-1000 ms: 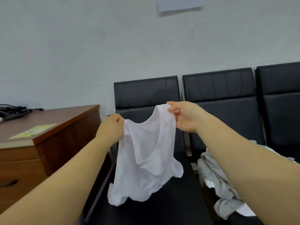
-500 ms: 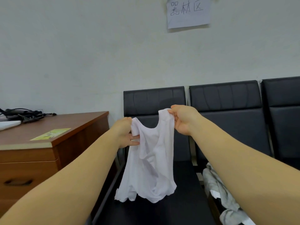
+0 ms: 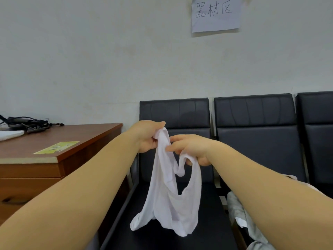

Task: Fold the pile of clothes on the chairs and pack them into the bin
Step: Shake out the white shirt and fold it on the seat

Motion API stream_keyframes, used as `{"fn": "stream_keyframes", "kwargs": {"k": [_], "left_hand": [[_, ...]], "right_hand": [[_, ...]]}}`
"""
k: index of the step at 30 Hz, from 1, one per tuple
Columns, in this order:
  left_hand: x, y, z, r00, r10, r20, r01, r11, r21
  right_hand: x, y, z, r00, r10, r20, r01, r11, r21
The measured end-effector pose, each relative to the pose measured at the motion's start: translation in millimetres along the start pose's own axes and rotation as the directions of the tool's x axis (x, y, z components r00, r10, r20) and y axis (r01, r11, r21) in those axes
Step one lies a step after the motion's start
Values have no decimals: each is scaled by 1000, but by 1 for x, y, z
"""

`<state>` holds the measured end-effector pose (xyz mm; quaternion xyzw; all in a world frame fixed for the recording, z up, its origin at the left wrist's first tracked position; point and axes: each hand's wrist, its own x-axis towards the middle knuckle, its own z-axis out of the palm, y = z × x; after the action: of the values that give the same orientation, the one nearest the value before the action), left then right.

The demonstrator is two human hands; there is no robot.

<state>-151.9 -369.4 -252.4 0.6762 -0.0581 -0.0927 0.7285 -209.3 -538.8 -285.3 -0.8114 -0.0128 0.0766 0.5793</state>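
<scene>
The white tank top (image 3: 171,201) hangs in the air over the leftmost black chair (image 3: 173,116), its hem just above the seat. My left hand (image 3: 146,136) is clenched on one shoulder strap, and my right hand (image 3: 191,148) pinches the other strap, both hands close together. More grey clothes (image 3: 239,212) lie heaped on the next chair. A wooden surface (image 3: 59,141) with cables (image 3: 27,123) stands left; a paper sign (image 3: 215,13) hangs on the wall.
</scene>
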Motion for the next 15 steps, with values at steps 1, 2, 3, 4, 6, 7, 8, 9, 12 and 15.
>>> {"fn": "stream_keyframes", "kwargs": {"k": [1, 2, 3, 4, 6, 7, 8, 9, 12, 15], "left_hand": [[-2, 1, -1, 1000, -9, 15, 9, 1000, -13], [-2, 1, -3, 1000, -16, 21, 16, 1000, -24], [-2, 1, -6, 1000, -20, 20, 21, 1000, -18], [0, 1, -10, 1000, -25, 12, 25, 1000, 1], [6, -2, -20, 1000, -18, -26, 20, 997, 76], [9, -3, -25, 999, -3, -46, 9, 991, 133], [11, -4, -31, 998, 19, -64, -6, 979, 204], [14, -5, -36, 997, 45, -68, -25, 959, 282], [16, -3, -49, 993, 106, 43, -112, 837, 536], [9, 7, -56, 961, 51, 271, -249, 588, 770]], "right_hand": [[3, 2, 3, 1000, 20, 9, -20, 999, -29], [6, 3, 4, 999, 48, -3, -48, 997, -64], [8, 5, 3, 997, 79, -23, -81, 993, -85], [10, 6, 1, 993, 107, -49, -111, 990, -85], [14, 9, -6, 983, 138, -124, -143, 989, -33], [15, 10, -10, 975, 143, -169, -146, 989, -4], [17, 11, -14, 966, 147, -211, -147, 989, 18], [19, 11, -17, 959, 145, -243, -139, 989, 40], [23, 8, -26, 957, 101, -270, -90, 995, 52], [14, -2, -32, 999, 51, 12, -46, 959, -281]]}}
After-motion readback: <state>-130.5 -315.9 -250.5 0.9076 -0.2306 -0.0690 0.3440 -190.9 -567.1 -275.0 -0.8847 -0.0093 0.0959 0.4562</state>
